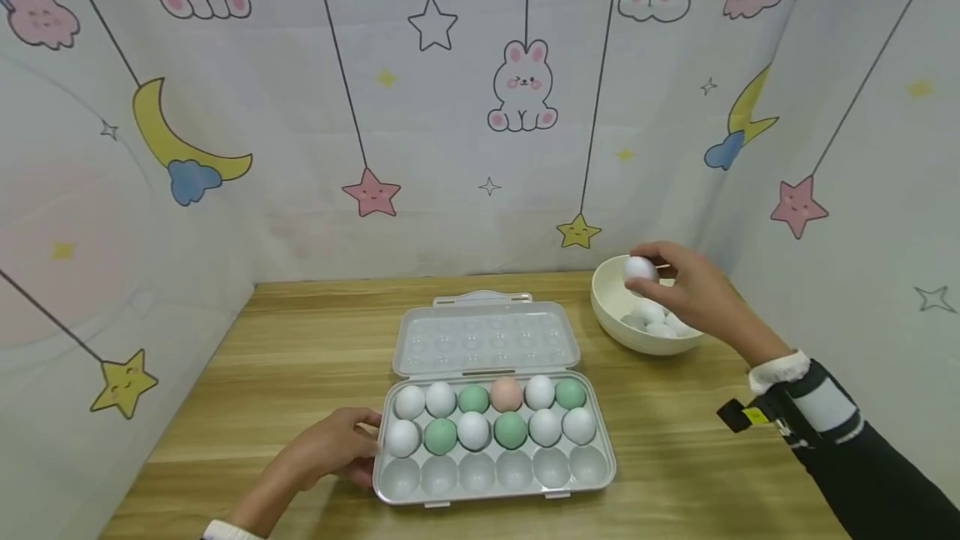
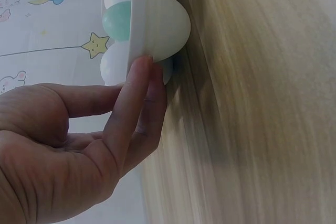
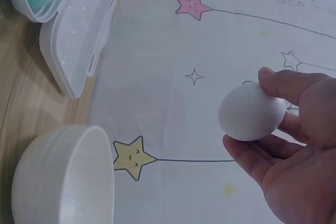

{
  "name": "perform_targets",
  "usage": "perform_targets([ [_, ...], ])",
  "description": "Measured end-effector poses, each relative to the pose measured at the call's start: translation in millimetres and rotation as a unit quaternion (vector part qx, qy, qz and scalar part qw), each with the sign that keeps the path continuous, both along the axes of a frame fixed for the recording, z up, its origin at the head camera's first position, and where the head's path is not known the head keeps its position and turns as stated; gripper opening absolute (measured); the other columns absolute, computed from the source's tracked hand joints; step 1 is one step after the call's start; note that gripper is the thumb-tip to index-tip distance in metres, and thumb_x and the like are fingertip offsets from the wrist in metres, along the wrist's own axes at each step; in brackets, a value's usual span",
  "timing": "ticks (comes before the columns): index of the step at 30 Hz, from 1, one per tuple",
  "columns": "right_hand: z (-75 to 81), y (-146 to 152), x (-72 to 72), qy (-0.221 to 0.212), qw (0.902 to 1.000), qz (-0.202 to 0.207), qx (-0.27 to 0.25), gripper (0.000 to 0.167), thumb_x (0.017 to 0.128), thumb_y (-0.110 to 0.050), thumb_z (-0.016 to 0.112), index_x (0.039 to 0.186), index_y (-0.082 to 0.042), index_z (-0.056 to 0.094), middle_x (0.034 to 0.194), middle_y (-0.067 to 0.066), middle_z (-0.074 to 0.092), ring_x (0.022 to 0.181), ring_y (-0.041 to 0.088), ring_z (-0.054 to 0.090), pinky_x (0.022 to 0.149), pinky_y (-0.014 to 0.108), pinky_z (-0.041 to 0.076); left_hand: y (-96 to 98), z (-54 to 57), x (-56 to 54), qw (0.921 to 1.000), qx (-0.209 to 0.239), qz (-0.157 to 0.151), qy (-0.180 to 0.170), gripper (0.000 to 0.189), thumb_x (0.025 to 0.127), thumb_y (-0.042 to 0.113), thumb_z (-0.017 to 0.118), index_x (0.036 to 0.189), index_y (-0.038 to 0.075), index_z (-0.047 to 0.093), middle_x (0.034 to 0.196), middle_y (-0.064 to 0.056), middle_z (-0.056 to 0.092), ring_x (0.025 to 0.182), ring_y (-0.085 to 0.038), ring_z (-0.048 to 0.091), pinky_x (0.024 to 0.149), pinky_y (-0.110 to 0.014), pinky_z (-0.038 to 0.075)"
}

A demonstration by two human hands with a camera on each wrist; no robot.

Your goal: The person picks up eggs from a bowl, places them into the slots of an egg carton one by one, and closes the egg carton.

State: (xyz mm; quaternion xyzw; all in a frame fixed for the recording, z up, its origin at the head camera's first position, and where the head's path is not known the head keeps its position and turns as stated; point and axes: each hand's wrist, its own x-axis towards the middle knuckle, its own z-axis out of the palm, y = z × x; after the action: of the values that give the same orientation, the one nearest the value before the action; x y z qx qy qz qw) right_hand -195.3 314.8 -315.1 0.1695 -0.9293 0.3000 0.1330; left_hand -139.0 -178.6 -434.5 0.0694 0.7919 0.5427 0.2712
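Observation:
My right hand (image 1: 693, 290) pinches a white egg (image 3: 251, 112) between thumb and fingers, above the cream bowl (image 1: 611, 315). Several more white eggs (image 1: 651, 314) lie in that bowl. On the wooden table, the clear plastic egg box (image 1: 495, 493) lies with its lid (image 1: 487, 340) folded back. White, green and one peach-coloured egg (image 1: 506, 394) fill its back and middle rows; the front row shows bare cups. My left hand (image 1: 330, 448) grips the box's left edge, with fingertips against the rim and side in the left wrist view.
The wooden table (image 1: 300, 348) runs back to a white cloth backdrop (image 1: 450, 232) printed with stars, moons and rabbits. The cloth also stands along the left and right sides. The bowl is at the table's back right, close to the cloth.

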Motion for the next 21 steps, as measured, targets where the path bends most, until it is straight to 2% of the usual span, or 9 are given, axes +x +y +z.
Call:
perform_targets([
  [3, 0.6, -5.4, 14.0, 0.014, 0.9996, 0.018, -0.016, 0.043, 0.095, -0.02, 0.077, 0.13, 0.0, 0.064, 0.126, 0.015, 0.067, 0.107, 0.031, 0.067, 0.094, 0.042, 0.06, -0.2, -0.3, -0.3, 1.0, 0.004, -0.002, -0.001, 0.044, 0.089, -0.007, 0.058, 0.129, -0.023, 0.046, 0.089, -0.014, 0.07, 0.075, -0.025, 0.07, 0.064, -0.037, 0.065],
  [6, -5.6, -12.8, 26.2, 0.029, 0.9972, 0.047, -0.05, 0.038, 0.093, -0.01, 0.079, 0.126, 0.001, 0.065, 0.122, 0.014, 0.068, 0.104, 0.027, 0.068, 0.089, 0.024, 0.059, -0.5, -0.5, -0.3, 1.0, 0.007, -0.004, -0.003, 0.045, 0.089, -0.007, 0.058, 0.129, -0.023, 0.045, 0.089, -0.014, 0.07, 0.074, -0.025, 0.07, 0.063, -0.037, 0.065],
  [8, -12.5, -18.8, 33.6, 0.031, 0.9936, 0.073, -0.081, 0.037, 0.09, -0.002, 0.078, 0.125, 0.003, 0.065, 0.12, 0.015, 0.067, 0.102, 0.023, 0.068, 0.087, 0.016, 0.057, -0.9, -0.5, -0.1, 1.0, 0.008, -0.004, -0.003, 0.045, 0.089, -0.007, 0.058, 0.129, -0.023, 0.045, 0.088, -0.015, 0.069, 0.074, -0.025, 0.07, 0.063, -0.037, 0.065],
  [11, -23.8, -26.2, 44.0, 0.019, 0.988, 0.105, -0.111, 0.037, 0.088, 0.003, 0.079, 0.122, 0.003, 0.065, 0.116, 0.014, 0.067, 0.099, 0.018, 0.067, 0.085, 0.017, 0.058, -0.9, -0.4, 0.4, 1.0, 0.007, -0.003, -0.003, 0.045, 0.089, -0.007, 0.058, 0.129, -0.023, 0.045, 0.088, -0.014, 0.07, 0.074, -0.025, 0.07, 0.063, -0.037, 0.065],
  [16, -44.2, -32.9, 57.7, 0.002, 0.9858, 0.131, -0.105, 0.033, 0.088, -0.002, 0.08, 0.118, -0.005, 0.067, 0.112, 0.004, 0.067, 0.1, 0.014, 0.066, 0.086, 0.024, 0.06, -0.5, 0.2, 0.4, 1.0, 0.002, -0.001, -0.003, 0.046, 0.089, -0.007, 0.058, 0.13, -0.023, 0.045, 0.089, -0.014, 0.07, 0.075, -0.025, 0.07, 0.063, -0.037, 0.065],
  [21, -67.3, -37.3, 66.4, 0.025, 0.9829, 0.156, -0.094, 0.034, 0.085, -0.004, 0.084, 0.116, -0.008, 0.068, 0.109, -0.002, 0.069, 0.095, 0.012, 0.065, 0.082, 0.027, 0.059, -0.2, 0.7, -0.1, 1.0, -0.001, 0.001, -0.001, 0.045, 0.09, -0.007, 0.058, 0.13, -0.023, 0.045, 0.09, -0.014, 0.07, 0.076, -0.025, 0.071, 0.064, -0.037, 0.065],
])
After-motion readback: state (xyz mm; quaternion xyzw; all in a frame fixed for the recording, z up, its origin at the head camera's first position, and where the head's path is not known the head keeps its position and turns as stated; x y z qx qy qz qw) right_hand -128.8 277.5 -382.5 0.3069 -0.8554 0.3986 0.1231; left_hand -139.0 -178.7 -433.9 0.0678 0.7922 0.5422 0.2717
